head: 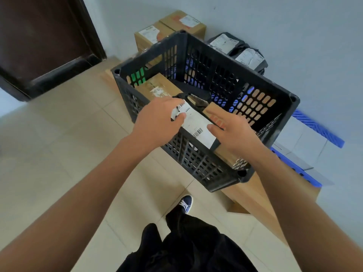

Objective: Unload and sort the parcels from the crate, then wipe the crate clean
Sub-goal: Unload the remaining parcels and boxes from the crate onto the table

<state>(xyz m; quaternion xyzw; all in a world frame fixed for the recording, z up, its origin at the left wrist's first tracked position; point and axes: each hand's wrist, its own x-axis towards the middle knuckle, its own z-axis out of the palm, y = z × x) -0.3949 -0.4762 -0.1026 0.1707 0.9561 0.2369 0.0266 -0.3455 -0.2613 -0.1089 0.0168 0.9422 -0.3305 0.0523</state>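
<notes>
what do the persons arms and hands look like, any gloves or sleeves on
Both arms are bare up to the frame edge, with no sleeves in view. The left hand and right hand wear no gloves, and no rings, watch or bands show on the fingers or wrists.

Black slatted crate (pixel 196 163) on cardboard boxes, white-labelled parcel (pixel 198 122) at near rim

dark door (pixel 45 42), tiled floor (pixel 59 144), blue shoe (pixel 186 203)

Bare forearms, black trousers (pixel 196 250), navy lace-up sneaker (pixel 185 203)
</notes>
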